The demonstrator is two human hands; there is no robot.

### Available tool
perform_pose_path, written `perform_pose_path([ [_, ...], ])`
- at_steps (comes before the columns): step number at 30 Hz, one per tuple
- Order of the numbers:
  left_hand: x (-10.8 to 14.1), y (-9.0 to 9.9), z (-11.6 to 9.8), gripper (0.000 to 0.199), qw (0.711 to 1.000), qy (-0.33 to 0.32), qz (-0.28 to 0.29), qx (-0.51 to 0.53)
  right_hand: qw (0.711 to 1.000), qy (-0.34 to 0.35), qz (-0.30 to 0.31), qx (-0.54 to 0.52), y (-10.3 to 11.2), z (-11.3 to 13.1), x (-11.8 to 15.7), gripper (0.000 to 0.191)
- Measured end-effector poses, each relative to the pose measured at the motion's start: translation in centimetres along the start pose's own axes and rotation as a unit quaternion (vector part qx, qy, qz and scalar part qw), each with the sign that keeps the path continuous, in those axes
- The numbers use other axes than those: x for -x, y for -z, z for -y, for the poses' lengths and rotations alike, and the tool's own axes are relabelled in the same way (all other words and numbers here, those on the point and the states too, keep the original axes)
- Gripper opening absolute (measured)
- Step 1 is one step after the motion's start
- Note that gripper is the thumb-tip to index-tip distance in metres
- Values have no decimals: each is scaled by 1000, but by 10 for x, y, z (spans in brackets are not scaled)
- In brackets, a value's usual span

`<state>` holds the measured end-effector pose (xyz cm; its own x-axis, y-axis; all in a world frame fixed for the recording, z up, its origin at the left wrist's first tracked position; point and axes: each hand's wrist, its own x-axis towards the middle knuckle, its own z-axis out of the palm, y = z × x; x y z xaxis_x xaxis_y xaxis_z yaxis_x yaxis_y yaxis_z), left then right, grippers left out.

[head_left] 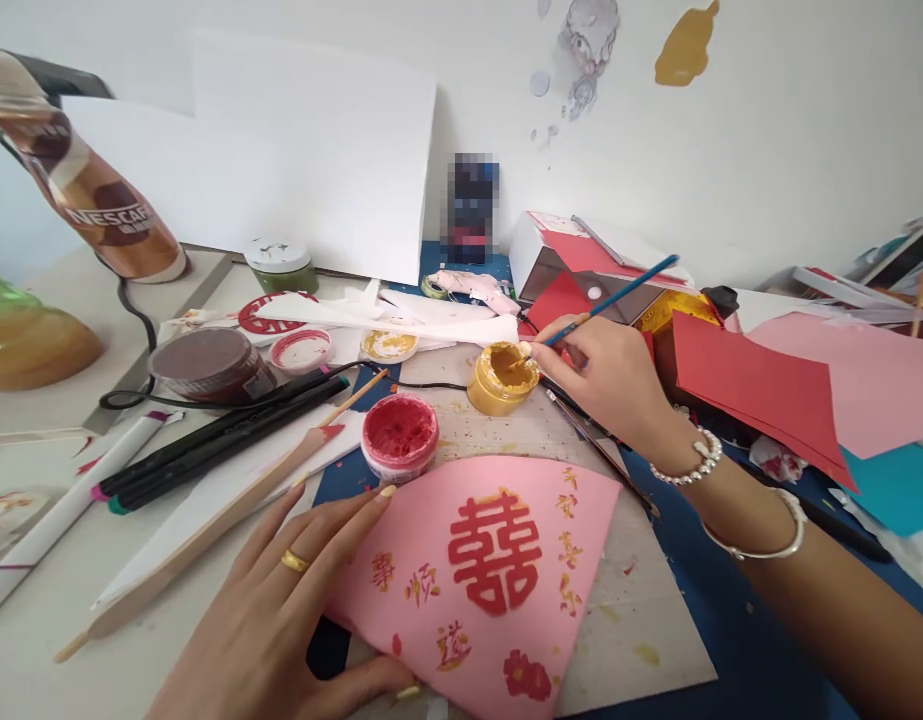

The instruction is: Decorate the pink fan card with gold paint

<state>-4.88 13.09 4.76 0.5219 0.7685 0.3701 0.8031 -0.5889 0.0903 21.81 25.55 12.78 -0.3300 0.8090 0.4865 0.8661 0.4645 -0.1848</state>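
Observation:
In the head view, my right hand (603, 370) pinches a blue-handled paintbrush (618, 295), its tip down inside an open jar of yellow paint (498, 395). Spread over the left edge of a pink fan-shaped paper (521, 480), my left hand (303, 590) rests with its fingers apart. The paper carries a large red double-happiness character (496, 550), smaller yellow-and-red characters and a red flower (527, 676). An open jar of red paint (399, 440) stands just beyond the left fingertips.
Pens (228, 440), a wooden stick (198, 540) and a dark lidded jar (210, 362) lie left. A coffee bottle (108, 200) stands behind. Red paper (753, 390) and pink sheets (873, 370) spread at the right. More brushes (596, 430) lie under my right wrist.

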Motion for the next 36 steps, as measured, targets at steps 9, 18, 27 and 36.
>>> perform_pose_path([
  [9,0,-1,-1,101,1000,5,-7,7,998,-11,33,58,-10,-2,-8,30],
  [18,-1,1,0,101,1000,6,-14,8,998,-7,34,57,-12,-5,-8,29],
  [27,0,0,0,101,1000,17,0,13,998,-38,41,36,-3,1,-7,30],
  [36,2,-1,-1,96,999,27,-10,23,998,-49,25,15,1,-2,-5,27],
])
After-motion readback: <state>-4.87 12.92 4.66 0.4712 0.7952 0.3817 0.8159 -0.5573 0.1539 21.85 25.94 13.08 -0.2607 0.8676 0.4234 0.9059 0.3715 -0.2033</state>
